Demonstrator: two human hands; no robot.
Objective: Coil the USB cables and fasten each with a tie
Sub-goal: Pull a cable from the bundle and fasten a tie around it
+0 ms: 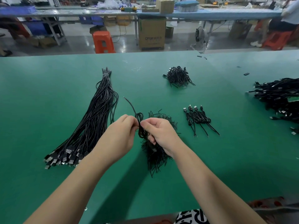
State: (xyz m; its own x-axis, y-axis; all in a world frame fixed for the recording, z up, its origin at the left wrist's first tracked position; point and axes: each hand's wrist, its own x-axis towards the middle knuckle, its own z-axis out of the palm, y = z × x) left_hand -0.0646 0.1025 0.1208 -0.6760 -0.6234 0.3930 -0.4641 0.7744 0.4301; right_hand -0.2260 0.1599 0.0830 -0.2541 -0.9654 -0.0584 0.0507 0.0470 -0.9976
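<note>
Fingers (129, 122) of the left hand (120, 136) and right hand (159, 132) pinch one coiled black USB cable (140, 125) above the green table (48, 94). Underneath lies one heap of black wire ties (155, 152). Four tied black cable coils (198, 118) lie just right; one long bundle of straight black cables (95, 117) lies left.

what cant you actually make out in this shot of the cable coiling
- Head view: whether a tie is on the coiled cable; the left hand and right hand cover its middle.
- The pile of ties is partly hidden under the right hand.
- The cable heap is cut off by the right edge.
- Background box print is blurred.
</note>
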